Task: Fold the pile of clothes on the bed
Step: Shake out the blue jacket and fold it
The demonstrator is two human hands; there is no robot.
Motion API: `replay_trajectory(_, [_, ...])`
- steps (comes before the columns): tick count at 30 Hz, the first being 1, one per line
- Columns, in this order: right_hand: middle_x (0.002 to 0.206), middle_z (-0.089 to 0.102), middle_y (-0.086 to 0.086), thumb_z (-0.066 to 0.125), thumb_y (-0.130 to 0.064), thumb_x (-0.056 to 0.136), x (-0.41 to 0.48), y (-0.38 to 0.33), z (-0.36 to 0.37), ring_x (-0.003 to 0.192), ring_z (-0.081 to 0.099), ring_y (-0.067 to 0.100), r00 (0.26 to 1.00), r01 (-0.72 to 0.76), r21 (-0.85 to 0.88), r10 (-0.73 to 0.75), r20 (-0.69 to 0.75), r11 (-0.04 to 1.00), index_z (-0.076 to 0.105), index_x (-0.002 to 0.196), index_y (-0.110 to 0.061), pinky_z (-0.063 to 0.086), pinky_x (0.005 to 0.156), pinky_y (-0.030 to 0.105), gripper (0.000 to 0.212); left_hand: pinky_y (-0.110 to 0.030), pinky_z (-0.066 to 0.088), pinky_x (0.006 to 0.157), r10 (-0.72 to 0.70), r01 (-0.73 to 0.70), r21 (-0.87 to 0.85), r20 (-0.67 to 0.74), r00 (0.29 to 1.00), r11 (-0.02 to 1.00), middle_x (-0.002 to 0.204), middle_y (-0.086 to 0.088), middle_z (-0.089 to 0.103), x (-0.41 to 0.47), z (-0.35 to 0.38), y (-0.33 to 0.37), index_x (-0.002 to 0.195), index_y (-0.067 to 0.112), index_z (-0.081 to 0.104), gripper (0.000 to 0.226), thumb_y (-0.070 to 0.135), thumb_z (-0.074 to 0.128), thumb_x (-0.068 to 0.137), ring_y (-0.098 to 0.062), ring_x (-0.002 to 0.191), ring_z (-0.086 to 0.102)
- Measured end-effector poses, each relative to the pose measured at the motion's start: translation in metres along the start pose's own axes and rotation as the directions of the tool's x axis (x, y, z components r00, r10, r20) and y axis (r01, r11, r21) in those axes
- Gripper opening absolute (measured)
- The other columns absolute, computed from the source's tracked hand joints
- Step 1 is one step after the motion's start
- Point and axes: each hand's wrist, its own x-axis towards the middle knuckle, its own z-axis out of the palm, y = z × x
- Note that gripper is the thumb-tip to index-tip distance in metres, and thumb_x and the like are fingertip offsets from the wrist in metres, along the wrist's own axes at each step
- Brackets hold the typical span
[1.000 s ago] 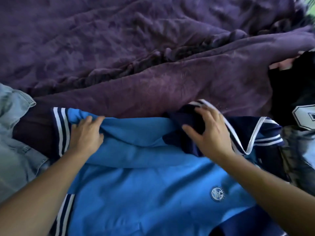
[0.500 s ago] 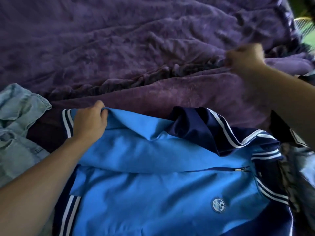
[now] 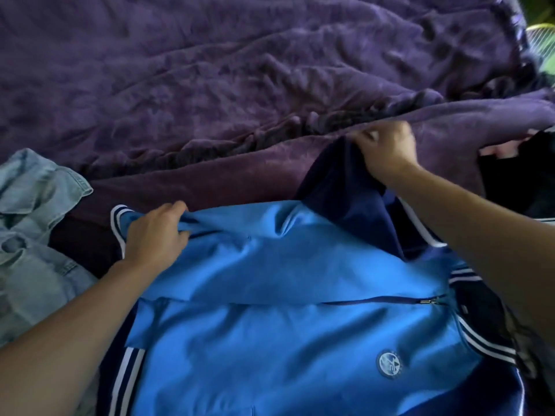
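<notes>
A bright blue track jacket (image 3: 285,334) with navy sleeves, white stripes and a round chest badge lies spread on the bed in front of me. My left hand (image 3: 156,235) grips a bunched fold of blue cloth near the jacket's left striped cuff. My right hand (image 3: 387,148) pinches the end of the navy sleeve (image 3: 345,190) and holds it stretched up and away over the purple blanket. A half-open zip runs across the jacket at the right.
A rumpled purple blanket (image 3: 240,85) covers the bed beyond the jacket. A light denim garment (image 3: 33,223) lies bunched at the left. Black clothing (image 3: 522,181) with a bit of pink sits at the right edge, under my right forearm.
My right hand left the navy collar area, swung up to the far right, and now holds the navy sleeve pulled out straight. My left hand has kept its grip on the blue fold.
</notes>
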Motion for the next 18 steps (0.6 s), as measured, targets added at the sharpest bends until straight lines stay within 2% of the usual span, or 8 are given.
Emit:
replay_trajectory(3, [0.085, 0.068, 0.005, 0.059, -0.032, 0.089, 0.000, -0.017, -0.039, 0.081, 0.060, 0.017, 0.950, 0.209, 0.126, -0.171, -0.263, 0.970, 0.070, 0.090, -0.010, 0.041, 0.073, 0.022, 0.025, -0.038, 0.037, 0.060, -0.035, 0.035, 0.005, 0.002, 0.999, 0.999, 0.094, -0.010, 0.062, 0.017, -0.006, 0.006, 0.101, 0.009, 0.056, 0.019, 0.015, 0.063, 0.084, -0.037, 0.089, 0.060])
replay_trajectory(7, [0.084, 0.053, -0.002, 0.058, -0.018, 0.092, -0.047, -0.002, -0.042, 0.074, 0.045, 0.003, 0.921, 0.330, 0.146, -0.284, -0.267, 0.933, 0.062, 0.087, -0.012, 0.032, 0.070, 0.005, 0.009, -0.045, 0.043, 0.071, -0.076, 0.073, 0.054, 0.048, 0.996, 0.996, 0.093, -0.014, 0.063, 0.020, -0.009, 0.006, 0.092, 0.008, 0.056, 0.011, 0.018, 0.058, 0.088, -0.038, 0.091, 0.059])
replay_trajectory(8, [0.086, 0.054, 0.001, 0.058, -0.016, 0.092, -0.055, 0.012, -0.038, 0.076, 0.047, 0.004, 0.937, 0.280, 0.140, -0.238, -0.256, 0.950, 0.062, 0.088, -0.011, 0.034, 0.071, 0.006, 0.007, -0.046, 0.043, 0.075, -0.080, 0.074, 0.105, 0.053, 0.995, 0.992, 0.093, -0.015, 0.064, 0.017, -0.008, 0.003, 0.092, 0.008, 0.057, 0.011, 0.018, 0.058, 0.087, -0.038, 0.091, 0.058])
replay_trajectory(10, [0.092, 0.061, 0.013, 0.055, -0.016, 0.094, -0.056, 0.046, -0.031, 0.084, 0.056, 0.017, 0.961, 0.034, 0.131, 0.004, -0.277, 0.991, 0.063, 0.095, -0.005, 0.040, 0.077, 0.017, 0.014, -0.047, 0.041, 0.083, -0.110, 0.096, 0.215, 0.051, 0.993, 0.972, 0.094, -0.014, 0.065, 0.011, -0.005, -0.007, 0.091, 0.009, 0.059, 0.011, 0.018, 0.060, 0.086, -0.038, 0.093, 0.057])
replay_trajectory(11, [0.098, 0.064, 0.018, 0.054, -0.019, 0.095, -0.050, 0.063, -0.030, 0.090, 0.059, 0.026, 0.946, -0.121, 0.147, 0.159, -0.284, 0.982, 0.062, 0.100, -0.001, 0.042, 0.081, 0.026, 0.021, -0.047, 0.039, 0.086, -0.134, 0.119, 0.253, 0.043, 0.990, 0.960, 0.095, -0.013, 0.066, 0.009, -0.004, -0.014, 0.093, 0.010, 0.061, 0.011, 0.019, 0.060, 0.086, -0.037, 0.097, 0.056])
replay_trajectory(13, [0.104, 0.065, 0.017, 0.057, -0.038, 0.092, -0.040, 0.084, -0.029, 0.093, 0.062, 0.026, 0.912, -0.328, 0.222, 0.369, -0.181, 0.918, 0.062, 0.109, -0.002, 0.048, 0.079, 0.025, 0.040, -0.047, 0.035, 0.090, -0.177, 0.166, 0.277, 0.017, 0.984, 0.947, 0.098, -0.010, 0.065, 0.007, -0.002, -0.024, 0.096, 0.012, 0.062, 0.012, 0.018, 0.059, 0.087, -0.034, 0.103, 0.053])
replay_trajectory(15, [0.104, 0.065, 0.008, 0.068, -0.057, 0.078, -0.036, 0.082, -0.020, 0.091, 0.061, 0.018, 0.936, -0.349, 0.199, 0.352, 0.022, 0.916, 0.061, 0.112, -0.009, 0.049, 0.076, 0.022, 0.059, -0.048, 0.032, 0.091, -0.181, 0.181, 0.243, -0.023, 0.983, 0.953, 0.099, -0.011, 0.065, 0.009, -0.002, -0.026, 0.096, 0.011, 0.062, 0.011, 0.015, 0.056, 0.088, -0.034, 0.104, 0.051])
replay_trajectory(18, [0.099, 0.068, 0.013, 0.080, -0.041, 0.071, -0.029, 0.061, -0.006, 0.094, 0.063, 0.028, 0.955, -0.226, -0.127, 0.245, 0.165, 0.966, 0.067, 0.104, -0.011, 0.046, 0.076, 0.033, 0.046, -0.049, 0.034, 0.086, -0.174, 0.188, 0.172, -0.094, 0.980, 0.967, 0.099, -0.017, 0.065, 0.019, -0.009, -0.022, 0.093, 0.006, 0.060, 0.010, 0.011, 0.055, 0.088, -0.038, 0.101, 0.052])
